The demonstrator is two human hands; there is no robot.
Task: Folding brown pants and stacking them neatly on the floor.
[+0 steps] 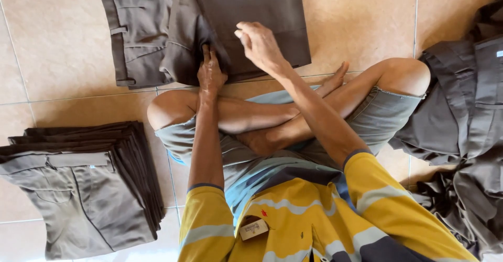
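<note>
Trousers in hand: grey-brown pair (209, 31) spread on the tiled floor (63, 47) just beyond crossed bare legs, one folded panel lying flat on top.
Left hand (210, 72): pressed down at the near edge of the fold, fingers closed into the cloth, pinning or pinching it; exact grip hidden by the folds.
Right hand (260, 45): raised just above the folded panel, fingers loosely curled, nothing held, apparently not touching.
Folded stack (89, 183): neat pile of similar trousers to the left, well apart from the hands.
Unfolded heap (466, 126): loose garments to the right, beside the knee.
Risk, crooked fold: likely if the pinned edge slips while only one hand bears down.
Risk, trapped wrinkle: bunched cloth beside the left hand could get pressed into a crease.
Risk, dragging: near hem close to the foot, easily pulled askew by a shifting leg.
</note>
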